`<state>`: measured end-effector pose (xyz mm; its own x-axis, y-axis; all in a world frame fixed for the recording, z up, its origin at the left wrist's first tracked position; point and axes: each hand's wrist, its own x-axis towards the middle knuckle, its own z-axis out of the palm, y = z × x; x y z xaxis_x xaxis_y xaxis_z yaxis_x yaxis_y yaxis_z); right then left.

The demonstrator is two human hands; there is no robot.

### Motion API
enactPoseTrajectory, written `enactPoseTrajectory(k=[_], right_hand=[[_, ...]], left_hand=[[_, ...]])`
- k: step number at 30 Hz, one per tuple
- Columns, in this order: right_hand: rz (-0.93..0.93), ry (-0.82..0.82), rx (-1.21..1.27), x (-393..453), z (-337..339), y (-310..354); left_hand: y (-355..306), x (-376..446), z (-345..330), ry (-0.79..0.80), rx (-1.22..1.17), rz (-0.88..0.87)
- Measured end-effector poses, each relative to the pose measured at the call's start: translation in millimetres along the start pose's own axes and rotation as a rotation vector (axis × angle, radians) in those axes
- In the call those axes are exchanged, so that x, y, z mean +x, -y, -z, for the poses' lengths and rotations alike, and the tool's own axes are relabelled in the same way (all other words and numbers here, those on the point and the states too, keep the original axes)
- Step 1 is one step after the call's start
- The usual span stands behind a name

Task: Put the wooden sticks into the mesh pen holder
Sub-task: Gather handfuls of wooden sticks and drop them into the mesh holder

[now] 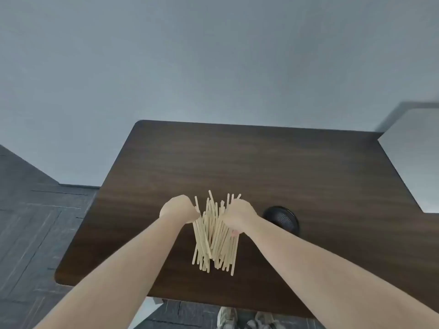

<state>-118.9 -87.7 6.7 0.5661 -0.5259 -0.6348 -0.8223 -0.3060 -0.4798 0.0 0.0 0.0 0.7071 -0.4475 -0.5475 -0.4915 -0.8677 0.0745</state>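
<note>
A loose bundle of several pale wooden sticks (213, 236) lies near the middle of the dark wooden table (261, 162), pointing roughly toward and away from me. My left hand (177, 208) presses against the bundle's left side and my right hand (238, 216) closes over its right side, so both hands squeeze the sticks together. A black mesh pen holder (282, 218) stands on the table just right of my right hand, partly hidden behind my wrist. The far ends of the sticks poke out above my fingers.
A light grey wall rises behind the table. A white surface (413, 157) adjoins the table's right edge. Dark carpet tiles (31, 222) cover the floor on the left. My shoes (244, 319) show below the table's front edge.
</note>
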Motion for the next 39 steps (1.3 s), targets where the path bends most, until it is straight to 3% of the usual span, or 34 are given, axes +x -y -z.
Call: enactPoseTrajectory(k=[3,6,9,16,23,31,36,39], right_hand=[[-0.108,0.137,-0.061,3.9,-13.3,-13.0],[-0.085,0.161,-0.143,5.8,-25.2,-26.7],[-0.036,0.105,-0.232,7.0,-34.5,-34.6],[-0.010,-0.063,-0.103,33.9,-50.1,-35.4],[0.095,-0.101,-0.105,46.4,-59.7,-31.7],[0.108,-0.198,0.027,38.0,-73.4,-37.8],[0.260,-0.298,-0.009,13.2,-88.8,-43.1],[0.215,-0.319,-0.007,4.0,-91.6,-45.3]], left_hand=[[6.8,6.8,-19.9,0.027,-0.008,0.021],[9.5,10.0,-38.5,0.067,-0.003,0.031],[11.3,15.7,-51.2,0.052,-0.038,0.033],[8.7,29.1,-46.7,0.061,-0.095,0.003],[12.8,27.1,-47.4,0.073,-0.193,-0.011],[21.6,26.1,-75.5,-0.125,-0.395,-0.171],[30.4,25.5,-93.1,-0.207,-0.514,-0.206],[29.9,17.0,-100.1,-0.233,-0.514,-0.164]])
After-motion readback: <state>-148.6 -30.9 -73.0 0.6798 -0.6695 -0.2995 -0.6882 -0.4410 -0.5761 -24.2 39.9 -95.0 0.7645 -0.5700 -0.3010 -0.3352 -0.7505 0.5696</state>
